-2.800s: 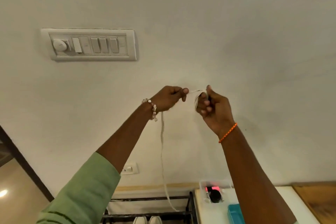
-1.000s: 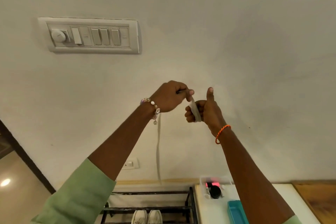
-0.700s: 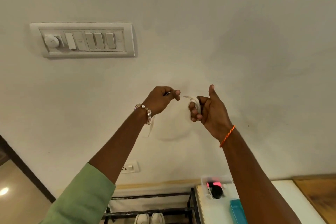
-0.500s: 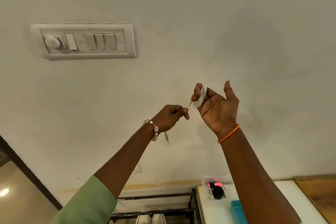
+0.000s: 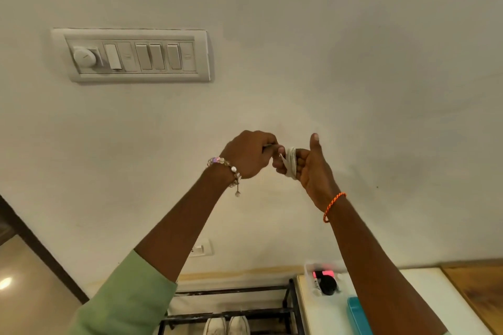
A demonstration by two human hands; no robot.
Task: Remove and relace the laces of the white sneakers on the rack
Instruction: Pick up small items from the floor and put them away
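Note:
A white shoelace (image 5: 290,162) is coiled around the fingers of my right hand (image 5: 309,168), whose thumb points up. My left hand (image 5: 249,153) pinches the lace's short free end right beside that coil. Both hands are raised in front of the wall, touching at the lace. Far below, the toes of the white sneakers (image 5: 227,325) show on the black metal rack (image 5: 288,304) at the bottom edge.
A switch panel (image 5: 133,56) sits on the wall at the upper left, and a small socket (image 5: 200,249) lower down. A white table (image 5: 430,296) to the right of the rack carries a clear box (image 5: 324,279) and a teal tray (image 5: 359,317).
The long hanging tail of the lace has been wound onto my right hand's fingers. My left hand circled around and is back up beside the coil, holding only a short end.

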